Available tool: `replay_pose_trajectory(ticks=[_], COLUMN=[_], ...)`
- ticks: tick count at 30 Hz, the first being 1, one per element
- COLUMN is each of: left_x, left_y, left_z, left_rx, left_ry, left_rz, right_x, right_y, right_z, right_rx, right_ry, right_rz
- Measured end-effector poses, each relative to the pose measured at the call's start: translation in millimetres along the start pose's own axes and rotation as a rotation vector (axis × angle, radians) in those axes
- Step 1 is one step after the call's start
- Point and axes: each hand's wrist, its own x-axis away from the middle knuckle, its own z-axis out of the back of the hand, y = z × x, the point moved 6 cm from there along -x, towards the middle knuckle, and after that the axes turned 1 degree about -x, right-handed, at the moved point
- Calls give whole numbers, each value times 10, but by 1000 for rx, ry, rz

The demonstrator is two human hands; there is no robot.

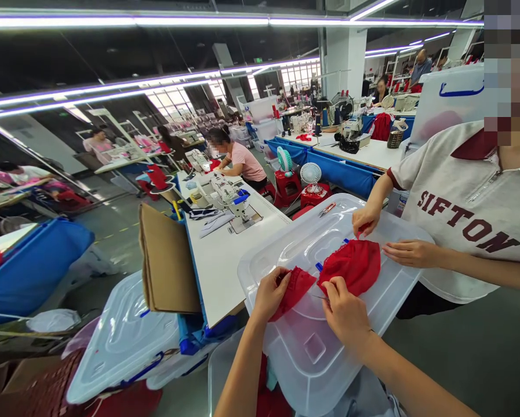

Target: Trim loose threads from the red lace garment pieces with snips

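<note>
A small piece of red fabric (298,288) is pinched between the thumb and fingers of my left hand (272,292), held over the translucent plastic lid (281,330). My right hand (345,313) is closed, with a thin pointed metal tool (319,297) sticking out from its fingers toward that fabric; its exact kind is hidden. Just beyond my right fingers, a larger gathered red fabric piece (355,266) lies on the lid. A co-worker's hand (366,220) pinches its far edge, while the co-worker's other hand (405,253) hovers beside it.
Small thread snips (328,209) lie near the lid's far edge. A white sewing table (225,260) with a sewing machine (237,200) stands to the left, cardboard (166,260) at its end. Another lidded bin (124,330) sits lower left. The co-worker (468,214) stands at the right.
</note>
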Motion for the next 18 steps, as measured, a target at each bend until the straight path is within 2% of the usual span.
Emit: replay_pose_trajectory(ticks=[12,15,18], left_x=[3,6,9], left_y=[24,21,17], left_z=[-69,-88,-100], left_rx=[-73,-78,-66], left_ry=[-64,-75,-85], left_rz=[-46,-60,-62], right_x=[-36,-23,-1], right_y=[91,110,113], right_z=[-70,-51,-5], right_rx=[108,117,107], right_ry=[-80,-57,23], right_rz=[-150,-154,-138])
